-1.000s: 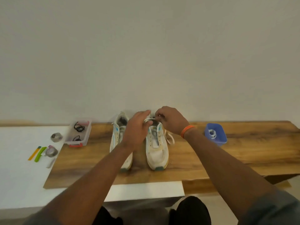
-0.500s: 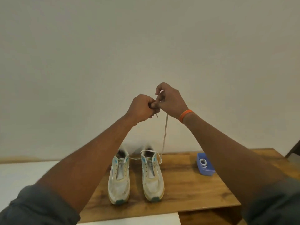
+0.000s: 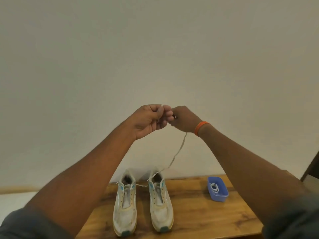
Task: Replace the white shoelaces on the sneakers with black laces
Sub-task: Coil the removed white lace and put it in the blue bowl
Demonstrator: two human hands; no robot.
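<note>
Two worn white sneakers stand side by side on the wooden table point(image 3: 198, 219), the left sneaker point(image 3: 125, 206) and the right sneaker point(image 3: 160, 202), toes toward me. A white lace point(image 3: 179, 150) runs up from the right sneaker's top eyelets to my hands, which are raised together well above the shoes. My left hand point(image 3: 150, 121) pinches the lace end between thumb and curled fingers. My right hand point(image 3: 183, 119), with an orange wristband, grips the lace just beside it. A short stretch of lace lies between the two sneakers.
A blue plastic tub point(image 3: 217, 188) holding a coiled white lace sits on the table to the right of the sneakers. A white surface point(image 3: 10, 199) adjoins the table on the left. A plain wall stands behind.
Both hands lifted from the right sneaker's top, drawing the white lace up out of the eyelets. Between the last two frames they sank slightly and the left palm turned toward me.
</note>
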